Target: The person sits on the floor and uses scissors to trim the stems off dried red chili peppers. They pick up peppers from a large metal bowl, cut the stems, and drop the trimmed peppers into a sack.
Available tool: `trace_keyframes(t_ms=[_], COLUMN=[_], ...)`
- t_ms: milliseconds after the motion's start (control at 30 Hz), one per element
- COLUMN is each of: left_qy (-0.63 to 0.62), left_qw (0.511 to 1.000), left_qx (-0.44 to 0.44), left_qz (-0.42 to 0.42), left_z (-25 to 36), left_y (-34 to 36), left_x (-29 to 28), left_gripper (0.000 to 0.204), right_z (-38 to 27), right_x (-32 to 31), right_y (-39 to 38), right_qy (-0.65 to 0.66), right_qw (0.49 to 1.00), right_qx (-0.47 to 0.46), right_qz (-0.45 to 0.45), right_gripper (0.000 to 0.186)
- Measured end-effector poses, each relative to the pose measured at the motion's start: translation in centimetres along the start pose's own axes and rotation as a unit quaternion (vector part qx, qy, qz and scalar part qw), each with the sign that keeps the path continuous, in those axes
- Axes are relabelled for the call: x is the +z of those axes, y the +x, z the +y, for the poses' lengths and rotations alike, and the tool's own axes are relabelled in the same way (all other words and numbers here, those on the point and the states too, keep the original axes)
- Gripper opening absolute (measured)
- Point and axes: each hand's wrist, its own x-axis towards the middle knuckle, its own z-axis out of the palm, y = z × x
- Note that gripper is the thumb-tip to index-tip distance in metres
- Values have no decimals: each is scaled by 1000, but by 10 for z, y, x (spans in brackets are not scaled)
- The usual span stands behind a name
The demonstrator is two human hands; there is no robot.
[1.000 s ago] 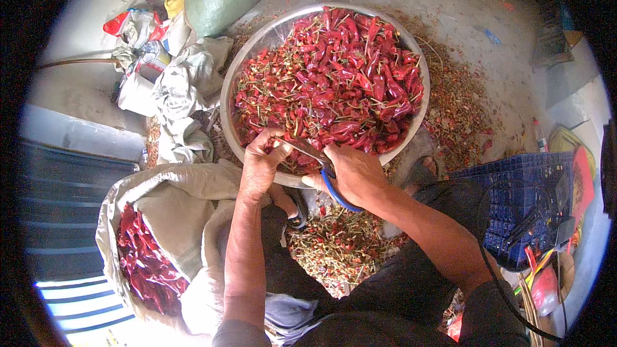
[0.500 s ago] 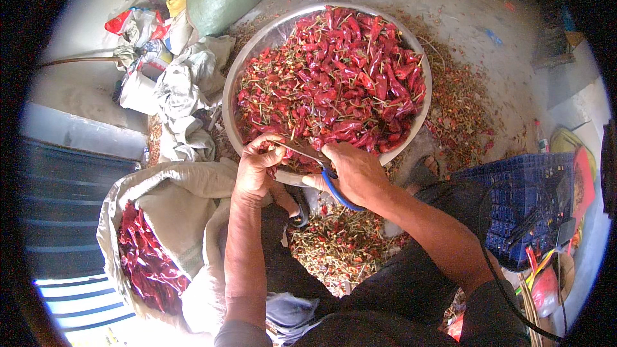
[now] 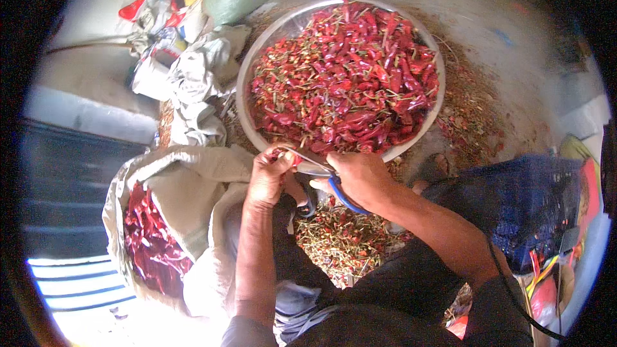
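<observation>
My left hand (image 3: pixel 267 173) is closed at the near rim of a wide metal basin (image 3: pixel 243 93), pinching a red chili pepper (image 3: pixel 296 159) that shows only partly between thumb and fingers. A pair of scissors (image 3: pixel 346 196) with blue handles is in my right hand (image 3: pixel 361 178). Its blades point left and reach the pepper at my left fingertips; whether they are apart or together I cannot tell. Dried red chili peppers (image 3: pixel 366 77) with pale stems heap up inside the basin, beyond both hands.
An open woven sack (image 3: pixel 186 215) of red peppers stands at my left. Cut stems and scraps (image 3: pixel 340 238) cover the floor between my legs. At the right are a blue plastic crate (image 3: pixel 530 209) and a black cable (image 3: pixel 514 301). Crumpled white sacks (image 3: pixel 196 77) lie far left.
The whole view has shifted slightly. Both hands have come a little nearer to me relative to the basin, and my left fingers now curl more closely, with red pepper showing at them.
</observation>
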Motion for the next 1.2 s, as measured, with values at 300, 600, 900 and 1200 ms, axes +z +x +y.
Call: trace_keyframes(t_ms=[300,600,900,1200], left_qy=[350,-1,-154,-256], left_qw=[890,990,981,962], left_qx=[233,94,27,37], left_qz=[179,102,117,91], left_z=[-50,-44,-67,-66], left_y=[-38,-68,-84,-69], left_x=[32,7,16,21], left_gripper=[22,14,19,20], right_z=[-20,-40,-17,0], right_x=[-1,19,-1,-10], right_y=[-14,-23,-13,-19], right_qy=[64,278,173,45], right_qw=[997,952,948,994], right_qx=[23,57,23,-88], right_qz=[-35,-115,-267,-43], right_gripper=[41,36,25,65])
